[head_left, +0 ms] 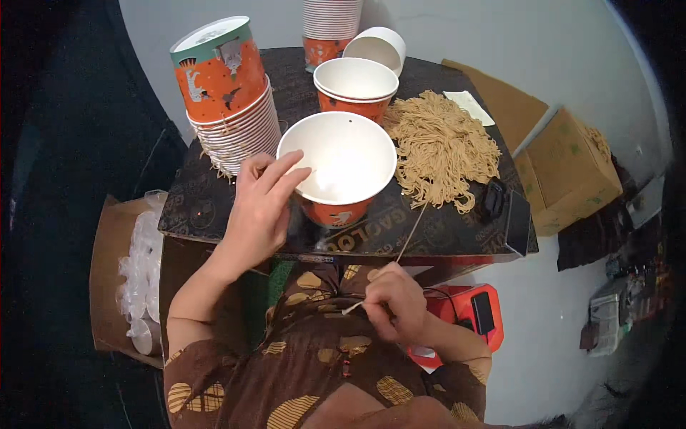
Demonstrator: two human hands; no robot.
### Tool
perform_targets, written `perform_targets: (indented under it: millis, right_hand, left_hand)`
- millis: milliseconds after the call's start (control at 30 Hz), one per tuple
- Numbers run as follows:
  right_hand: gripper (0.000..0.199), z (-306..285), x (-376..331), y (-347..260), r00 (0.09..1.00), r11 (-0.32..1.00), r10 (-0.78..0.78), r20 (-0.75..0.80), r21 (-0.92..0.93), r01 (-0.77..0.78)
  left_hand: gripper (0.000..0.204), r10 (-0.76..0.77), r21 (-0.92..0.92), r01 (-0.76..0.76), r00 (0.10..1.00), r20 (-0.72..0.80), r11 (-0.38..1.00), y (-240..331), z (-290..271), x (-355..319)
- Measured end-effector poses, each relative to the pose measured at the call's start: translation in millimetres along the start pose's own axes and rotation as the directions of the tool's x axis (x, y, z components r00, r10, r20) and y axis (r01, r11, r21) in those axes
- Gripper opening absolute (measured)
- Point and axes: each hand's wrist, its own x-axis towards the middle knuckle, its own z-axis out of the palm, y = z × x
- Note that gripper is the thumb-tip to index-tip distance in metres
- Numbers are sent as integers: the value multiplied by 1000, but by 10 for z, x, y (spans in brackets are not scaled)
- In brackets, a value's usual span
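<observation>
Brown cardboard box (pixel 107 275) at near left, open, below table level; bundles in clear plastic (pixel 145 264) inside. On black-printed table (pixel 446 232), left side: tall stack of orange-and-green paper buckets (pixel 223 82), nested upside down, white rims lowest, tan strands hanging at the rims.

Just right of stack: left hand (pixel 263 193), fingers spread and bent, two fingertips reaching over left rim of near paper bucket (pixel 341 161). Thumb hidden; cannot tell whether pinching the wall or merely resting there. Near bucket standing upright by near table edge, mouth up, white inside, orange outside, small dark dot high on far inner wall.

Behind it, far side: upright stack of buckets (pixel 331 25), cut off by upper edge of view; nested pair of buckets (pixel 356 80), mouths up; single white-lined bucket (pixel 377 51) tipped on its side, mouth facing near.

Near right, in front of table: right hand (pixel 395 302), fingers curled closed, gripping tan cord (pixel 412 232). Cord running taut-looking from hand to far right, up to heap of tan cord (pixel 443 146) on table, right of buckets. Short pale end poking out left of fist.

Beyond right forearm, below table: red stool (pixel 461 294) with black device (pixel 483 312) on top. At right table edge: white slip (pixel 469 107) beside heap, small black object (pixel 493 198), kind unclear. Far right, off table: cardboard carton (pixel 572 175), open, tan material at its mouth.
</observation>
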Motion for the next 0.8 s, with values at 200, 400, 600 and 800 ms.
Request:
perform_targets:
  millis: [200, 400, 600, 800]
  right_hand:
    - [17, 123, 169, 92, 957, 973, 119, -265, -162, -166]
    - [17, 233, 284, 274, 877, 936, 268, -400, -107, -335]
    - [15, 243, 326, 304, 813, 887, 407, -417, -31, -460]
    - [14, 218, 407, 386, 774, 822, 500, -388, -67, -565]
  left_hand:
    - [41, 33, 21, -33, 999, 7, 999, -68, -3, -5]
    - [31, 95, -24, -94, 995, 35, 995, 139, 35, 54]
    - [25, 29, -134, -36, 998, -58, 990, 148, -84, 133]
    - [16, -153, -245, 172, 984, 94, 954, -11, -216, 389]
